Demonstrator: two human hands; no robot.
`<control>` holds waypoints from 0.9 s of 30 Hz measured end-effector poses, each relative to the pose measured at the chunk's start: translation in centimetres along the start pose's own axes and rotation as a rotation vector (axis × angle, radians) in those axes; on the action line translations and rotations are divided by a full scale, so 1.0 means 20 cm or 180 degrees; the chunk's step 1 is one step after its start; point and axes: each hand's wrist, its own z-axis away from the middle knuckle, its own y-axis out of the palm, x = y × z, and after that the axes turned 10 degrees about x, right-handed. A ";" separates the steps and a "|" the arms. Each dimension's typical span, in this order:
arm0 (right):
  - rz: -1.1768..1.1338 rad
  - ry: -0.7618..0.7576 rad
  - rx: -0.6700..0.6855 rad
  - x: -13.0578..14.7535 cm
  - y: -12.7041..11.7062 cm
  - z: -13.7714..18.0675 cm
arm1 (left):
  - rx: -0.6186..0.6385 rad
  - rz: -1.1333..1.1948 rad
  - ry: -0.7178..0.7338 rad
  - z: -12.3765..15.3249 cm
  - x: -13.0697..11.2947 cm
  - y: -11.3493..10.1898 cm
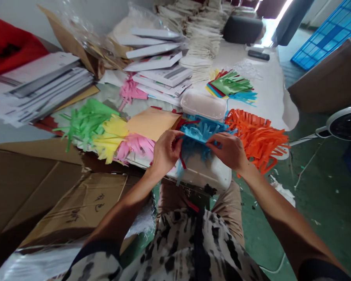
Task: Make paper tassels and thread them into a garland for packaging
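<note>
Both of my hands pinch the edge of a blue fringed tissue paper near the table's front edge. My left hand has its left end between thumb and fingers; my right hand grips the right end. Blue strips hang below and more lie just behind it. Right of my right hand spreads a pile of orange fringed paper. Left of my left hand lie a peach paper sheet, pink fringe, yellow fringe and green fringe. Behind the blue paper sits a translucent plastic box.
Stacks of white packets and printed sheets stand at the back left. A multicoloured fringe stack lies farther back, near a dark phone-like object. Cardboard boxes are at lower left; a fan stands right.
</note>
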 end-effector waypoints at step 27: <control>-0.0902 -0.0179 -0.0340 -0.04 -0.12 -0.10 | 0.0591 0.0460 -0.0265 -0.06 0.10 0.05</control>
